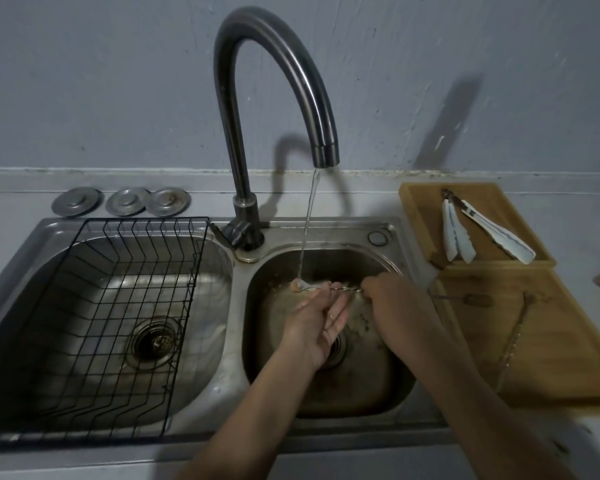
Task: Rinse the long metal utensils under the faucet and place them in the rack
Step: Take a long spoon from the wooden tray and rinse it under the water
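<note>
Water runs from the curved faucet [321,147] into the right sink basin [400,382]. A long thin metal spoon [300,286] lies level under the stream, its small bowl at the left in the water. My right hand [390,297] is closed on the handle's right end. My left hand [317,322] is open, palm up, with its fingertips touching the shaft from below. The black wire rack [118,323] sits in the left basin with nothing in it. Two more long metal utensils, one with a small flat head [465,298] and a twisted one [515,336], lie on the near wooden board [565,362].
Two tongs with white tips [478,230] lie on the far wooden board [416,199] at the right. Three round metal drain covers [122,201] rest on the ledge behind the left basin. A grey wall stands close behind the faucet.
</note>
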The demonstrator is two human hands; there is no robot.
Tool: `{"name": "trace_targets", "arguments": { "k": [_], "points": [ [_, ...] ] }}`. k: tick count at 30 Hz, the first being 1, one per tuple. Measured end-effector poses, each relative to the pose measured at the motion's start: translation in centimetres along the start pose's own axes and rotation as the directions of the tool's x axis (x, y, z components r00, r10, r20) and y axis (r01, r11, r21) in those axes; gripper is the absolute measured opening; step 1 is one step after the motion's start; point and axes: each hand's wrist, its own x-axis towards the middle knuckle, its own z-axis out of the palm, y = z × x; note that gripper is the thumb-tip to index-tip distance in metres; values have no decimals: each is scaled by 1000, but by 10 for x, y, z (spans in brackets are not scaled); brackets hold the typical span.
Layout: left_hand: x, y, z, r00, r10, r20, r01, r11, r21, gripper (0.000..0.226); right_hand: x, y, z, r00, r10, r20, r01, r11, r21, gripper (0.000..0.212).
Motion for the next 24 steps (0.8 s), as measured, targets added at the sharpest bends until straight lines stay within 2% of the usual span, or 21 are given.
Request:
{"name": "trace_targets", "arguments": {
  "k": [4,7,9,16,21,24],
  "points": [
    [-1,3,1,998,-62,26,64,995,-80,27,-1,0,1,1000,-14,-12,14,1000,-16,19],
    [-1,14,0,991,-122,62,131,978,-160,54,1,2,-1,1000,-8,-23,7,1000,-12,22],
    [1,20,-2,987,-139,85,152,973,-174,63,2,3,-1,1000,3,-30,-3,1000,-1,24],
    [11,20,0,990,-106,94,108,994,-19,47,5,4,6,999,17,-40,-17,1000,21,24],
    [16,24,-6,985,-145,98,152,986,-72,73,5,6,6,1000,22,7,-22,999,37,22],
    [17,23,-7,988,-121,96,126,991,-42,74,3,4,7,1000,23,8,-23,999,34,22]
  ]
}}
